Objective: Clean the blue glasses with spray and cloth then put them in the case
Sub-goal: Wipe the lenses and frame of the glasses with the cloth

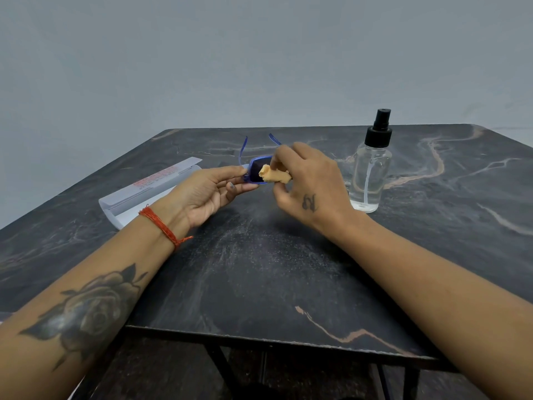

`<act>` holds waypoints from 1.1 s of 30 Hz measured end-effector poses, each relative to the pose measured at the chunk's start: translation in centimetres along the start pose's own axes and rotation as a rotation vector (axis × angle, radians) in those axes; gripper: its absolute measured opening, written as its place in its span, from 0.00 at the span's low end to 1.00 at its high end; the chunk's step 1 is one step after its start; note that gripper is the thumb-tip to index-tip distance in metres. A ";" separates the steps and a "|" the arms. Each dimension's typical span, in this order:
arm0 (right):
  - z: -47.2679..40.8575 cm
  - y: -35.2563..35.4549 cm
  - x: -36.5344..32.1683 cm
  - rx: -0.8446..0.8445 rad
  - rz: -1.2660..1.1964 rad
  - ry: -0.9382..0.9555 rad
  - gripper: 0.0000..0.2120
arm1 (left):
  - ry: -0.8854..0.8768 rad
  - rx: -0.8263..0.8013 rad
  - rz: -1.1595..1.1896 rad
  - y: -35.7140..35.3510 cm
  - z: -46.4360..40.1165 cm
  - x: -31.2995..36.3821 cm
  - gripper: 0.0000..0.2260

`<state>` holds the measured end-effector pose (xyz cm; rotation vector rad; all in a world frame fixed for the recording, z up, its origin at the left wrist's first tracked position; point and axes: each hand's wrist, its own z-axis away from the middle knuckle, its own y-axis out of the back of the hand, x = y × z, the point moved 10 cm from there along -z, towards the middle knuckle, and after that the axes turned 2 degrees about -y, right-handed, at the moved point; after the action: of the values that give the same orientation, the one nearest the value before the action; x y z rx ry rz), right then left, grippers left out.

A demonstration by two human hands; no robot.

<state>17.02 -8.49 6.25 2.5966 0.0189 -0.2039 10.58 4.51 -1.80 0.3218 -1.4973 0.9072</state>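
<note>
Both forearms reach over the dark marbled counter (pixel 259 269). The left hand (pixel 206 194) pinches one end of the blue glasses (pixel 256 171) in its fingers, held above the counter. The right hand (pixel 308 180) pinches a tan cloth (pixel 275 175) against what seems the lens. Left lies the open white case (pixel 150 192); right stands the spray bottle (pixel 370 171).

We count one pair of blue glasses (pixel 255 170) with two temple arms raised, one tan cloth (pixel 275 175), one clear spray bottle (pixel 372 168) with a black pump, and one white case (pixel 150 187) (lying open). Two hands: left hand (pixel 207 194), right hand (pixel 305 180). One red wrist thread (pixel 161 226), one desk (pixel 288 269).
</note>
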 end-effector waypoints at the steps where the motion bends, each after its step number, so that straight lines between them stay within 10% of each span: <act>1: -0.1 0.1 0.3 0.011 -0.005 -0.019 0.09 | -0.003 0.005 0.001 0.0 0.0 0.0 0.05; 20: 0.3 -0.8 -2.2 -0.042 -0.098 0.161 0.07 | 0.012 -0.011 -0.013 -0.2 0.0 -0.3 0.04; 33: -0.1 0.8 0.7 0.072 -0.073 -0.090 0.09 | 0.012 0.024 0.013 0.2 0.1 -0.1 0.05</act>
<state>17.81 -9.19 6.62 2.6574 0.0759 -0.3543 10.39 4.51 -1.98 0.3243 -1.4799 0.9369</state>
